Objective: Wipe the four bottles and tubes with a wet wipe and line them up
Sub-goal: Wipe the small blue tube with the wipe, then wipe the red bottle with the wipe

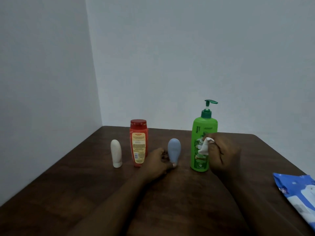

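Four containers stand in a row on the dark wooden table (pixel 68 193): a white tube (pixel 116 153) at the left, a red bottle (pixel 138 142), a grey-blue tube (pixel 174 149) and a tall green pump bottle (pixel 202 142) at the right. My left hand (pixel 160 163) grips the grey-blue tube at its lower end, and the tube stands upright. My right hand (pixel 223 155) holds a crumpled white wet wipe (pixel 205 145) in front of the green bottle's label.
A blue and white wet wipe pack (pixel 300 195) lies at the table's right edge. Pale walls close the table in at the back and the left, meeting in a corner behind the white tube.
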